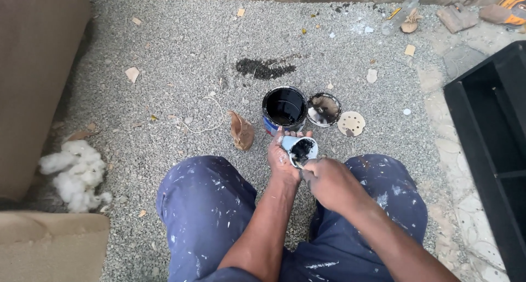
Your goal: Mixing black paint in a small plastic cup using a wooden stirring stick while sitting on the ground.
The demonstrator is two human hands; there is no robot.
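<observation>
Above the gravel ground (181,68), between 2 paint-spattered blue trouser knees, the left hand (282,160) grips a small white cup of black paint (300,149). The right hand (329,180) closes on a thin tool at the cup rim. Just beyond stand an open round can of black paint (284,107) and its lid (324,109).

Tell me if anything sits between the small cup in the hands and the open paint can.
Nothing visible does. The left hand holds the cup just this side of the can, with only bare gravel around; the lid lies to the can's right.
</observation>
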